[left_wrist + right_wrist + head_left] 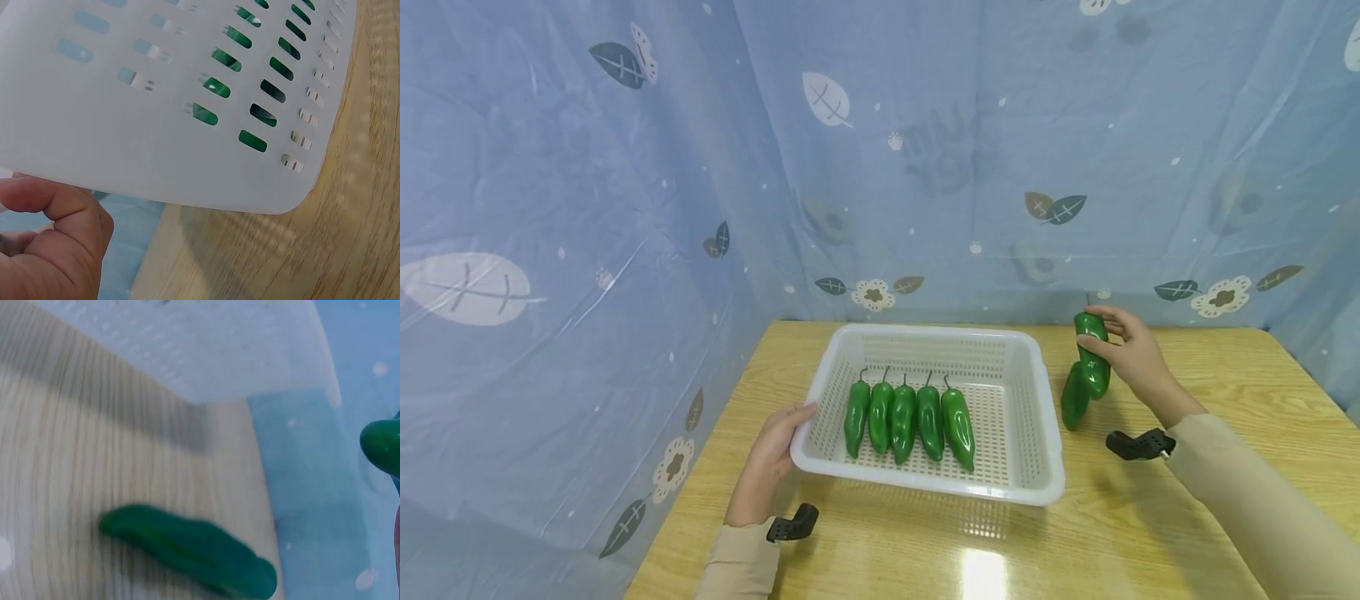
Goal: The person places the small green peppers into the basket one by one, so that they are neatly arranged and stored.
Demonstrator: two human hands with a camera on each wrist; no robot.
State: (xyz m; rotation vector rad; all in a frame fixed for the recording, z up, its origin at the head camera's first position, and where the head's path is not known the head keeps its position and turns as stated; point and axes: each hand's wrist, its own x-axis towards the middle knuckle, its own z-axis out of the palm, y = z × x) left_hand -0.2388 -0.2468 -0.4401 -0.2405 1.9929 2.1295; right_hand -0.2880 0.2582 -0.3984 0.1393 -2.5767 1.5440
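Observation:
A white plastic basket [925,332] with slotted walls stands on the table, several green peppers [903,421] lying side by side in it, stems to the back. My left hand [775,437] holds the basket's left rim, thumb over the edge; the left wrist view shows its curled fingers [78,219] beside the basket wall [156,169]. To the right of the basket, my right hand [1123,354] grips a green pepper [1093,367] between thumb and fingers, raised above the table. Below it another green pepper [1074,402] lies on the wood, also plain in the right wrist view [187,550].
The light wooden table [887,550] ends at the back against a blue patterned curtain [925,208], which also hangs along the left side. Black camera mounts sit on the left wrist [793,525] and the right wrist [1141,445].

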